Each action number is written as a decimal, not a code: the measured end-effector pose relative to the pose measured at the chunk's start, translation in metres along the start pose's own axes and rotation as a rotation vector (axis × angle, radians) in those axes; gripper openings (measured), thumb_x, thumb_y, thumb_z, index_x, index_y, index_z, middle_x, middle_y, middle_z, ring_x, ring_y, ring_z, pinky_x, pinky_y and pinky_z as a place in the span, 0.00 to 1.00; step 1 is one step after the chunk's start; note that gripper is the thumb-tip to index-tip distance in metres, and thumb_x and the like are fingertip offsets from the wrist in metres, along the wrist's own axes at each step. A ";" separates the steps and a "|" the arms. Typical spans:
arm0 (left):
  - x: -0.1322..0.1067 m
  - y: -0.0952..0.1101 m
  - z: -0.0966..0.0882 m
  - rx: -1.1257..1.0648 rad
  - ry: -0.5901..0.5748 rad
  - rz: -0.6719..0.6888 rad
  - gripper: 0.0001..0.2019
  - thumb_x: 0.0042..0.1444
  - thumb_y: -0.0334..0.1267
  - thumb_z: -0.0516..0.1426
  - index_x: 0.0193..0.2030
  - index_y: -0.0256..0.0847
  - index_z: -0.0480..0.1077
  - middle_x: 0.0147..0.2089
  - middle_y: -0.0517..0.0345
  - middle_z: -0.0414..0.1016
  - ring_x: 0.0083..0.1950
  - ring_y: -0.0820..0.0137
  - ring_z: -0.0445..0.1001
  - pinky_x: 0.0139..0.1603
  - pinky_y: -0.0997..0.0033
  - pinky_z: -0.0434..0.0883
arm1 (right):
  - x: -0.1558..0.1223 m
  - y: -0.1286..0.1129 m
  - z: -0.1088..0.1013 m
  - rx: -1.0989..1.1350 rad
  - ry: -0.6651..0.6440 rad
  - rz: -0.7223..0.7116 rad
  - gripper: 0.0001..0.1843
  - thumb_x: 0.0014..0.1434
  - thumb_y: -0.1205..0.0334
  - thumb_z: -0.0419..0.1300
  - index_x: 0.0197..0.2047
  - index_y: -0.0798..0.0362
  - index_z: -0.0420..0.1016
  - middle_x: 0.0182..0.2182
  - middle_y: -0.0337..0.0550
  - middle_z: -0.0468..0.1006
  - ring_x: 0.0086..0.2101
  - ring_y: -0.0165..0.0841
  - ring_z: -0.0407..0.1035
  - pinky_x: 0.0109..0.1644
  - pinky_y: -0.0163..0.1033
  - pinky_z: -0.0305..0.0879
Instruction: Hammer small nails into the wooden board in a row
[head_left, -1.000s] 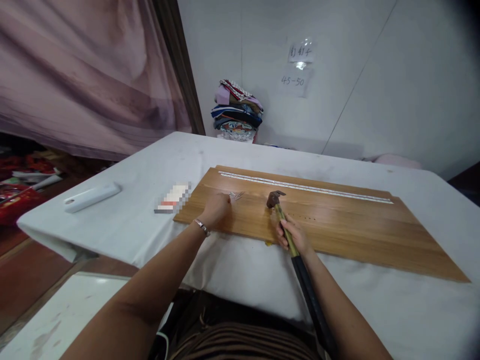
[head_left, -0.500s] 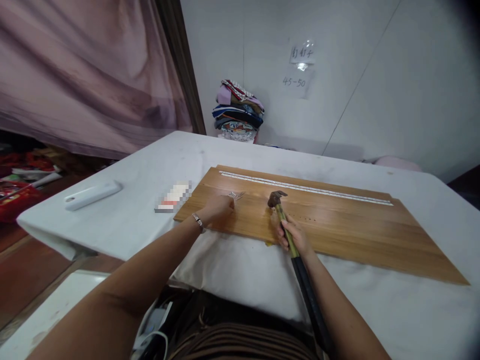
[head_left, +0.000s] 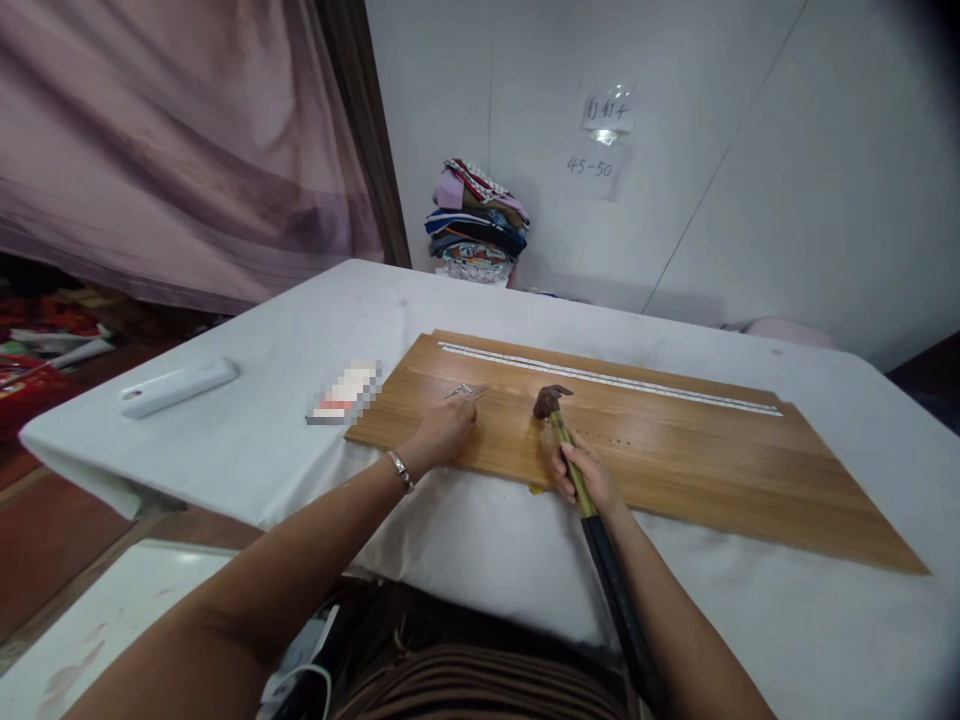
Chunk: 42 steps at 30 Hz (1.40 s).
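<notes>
My right hand (head_left: pixel 581 470) is wrapped round the handle of a claw hammer (head_left: pixel 585 490), close below its rusty head. The handle is yellow-green near the head and black further down, and the head is just over a wooden board (head_left: pixel 712 460). My left hand (head_left: pixel 446 432) is low over the board's left part, its fingers closed together. Whatever is between its fingertips is hidden. Right behind those fingers lies a small heap of thin nails (head_left: pixel 466 390). A row of several small dark dots (head_left: pixel 607 439) marks the board to the right of the hammer head.
Two white measuring strips (head_left: pixel 600 375) run along the board's far side. On the white-covered table (head_left: pixel 262 340), a white handle-like object (head_left: pixel 180 387) and a blurred-out box (head_left: pixel 343 393) lie to the left. Folded clothes (head_left: pixel 476 220) are stacked by the wall.
My left hand has shifted slightly right beside the nails, and its fingers have turned further under. My right hand and the hammer have stayed nearly still. The view has shifted slightly.
</notes>
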<state>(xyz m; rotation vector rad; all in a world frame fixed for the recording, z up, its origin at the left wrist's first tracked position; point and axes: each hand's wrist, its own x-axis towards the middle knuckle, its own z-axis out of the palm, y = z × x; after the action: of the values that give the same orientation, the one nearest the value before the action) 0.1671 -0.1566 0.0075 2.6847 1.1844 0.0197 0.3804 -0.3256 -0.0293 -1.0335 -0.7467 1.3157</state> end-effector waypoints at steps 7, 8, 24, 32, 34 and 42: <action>0.005 0.004 0.024 -0.083 0.098 0.059 0.10 0.67 0.29 0.51 0.46 0.37 0.74 0.49 0.42 0.80 0.51 0.58 0.78 0.53 0.61 0.73 | 0.001 0.004 -0.003 0.002 -0.021 -0.045 0.24 0.59 0.44 0.67 0.51 0.46 0.65 0.21 0.24 0.70 0.11 0.23 0.55 0.11 0.28 0.53; 0.005 0.006 0.026 -0.106 0.105 0.056 0.09 0.67 0.29 0.52 0.45 0.38 0.74 0.48 0.43 0.81 0.51 0.58 0.79 0.53 0.61 0.74 | 0.001 0.004 -0.003 -0.002 -0.024 -0.041 0.25 0.59 0.43 0.67 0.51 0.46 0.65 0.21 0.24 0.70 0.11 0.23 0.55 0.11 0.28 0.53; -0.002 0.012 0.028 -0.315 0.197 -0.007 0.11 0.68 0.34 0.52 0.44 0.42 0.76 0.51 0.49 0.82 0.55 0.61 0.79 0.60 0.63 0.74 | -0.003 -0.001 0.002 0.037 0.028 -0.027 0.27 0.56 0.43 0.69 0.51 0.47 0.66 0.21 0.24 0.68 0.11 0.22 0.56 0.12 0.28 0.53; -0.002 0.010 0.031 -0.318 0.203 -0.006 0.08 0.66 0.32 0.53 0.41 0.43 0.73 0.48 0.50 0.82 0.51 0.61 0.80 0.56 0.63 0.74 | 0.000 0.002 0.004 0.015 -0.016 -0.043 0.26 0.59 0.43 0.67 0.52 0.47 0.66 0.21 0.25 0.69 0.12 0.22 0.55 0.12 0.28 0.53; -0.001 0.009 0.031 -0.313 0.206 0.004 0.07 0.66 0.32 0.53 0.40 0.43 0.73 0.47 0.50 0.83 0.50 0.61 0.80 0.55 0.62 0.74 | 0.001 0.003 0.005 0.012 -0.011 -0.038 0.26 0.58 0.43 0.67 0.52 0.47 0.66 0.21 0.25 0.69 0.11 0.23 0.56 0.12 0.28 0.53; 0.001 0.006 0.036 -0.286 0.244 0.077 0.07 0.64 0.31 0.53 0.38 0.44 0.72 0.44 0.49 0.81 0.49 0.60 0.79 0.53 0.60 0.74 | 0.003 0.004 0.005 -0.011 0.004 -0.030 0.27 0.56 0.42 0.68 0.51 0.48 0.67 0.20 0.24 0.69 0.11 0.23 0.56 0.11 0.28 0.53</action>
<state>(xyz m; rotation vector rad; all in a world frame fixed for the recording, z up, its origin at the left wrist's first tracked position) 0.1757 -0.1666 -0.0261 2.5216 1.0474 0.5027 0.3753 -0.3216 -0.0311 -1.0293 -0.7643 1.2854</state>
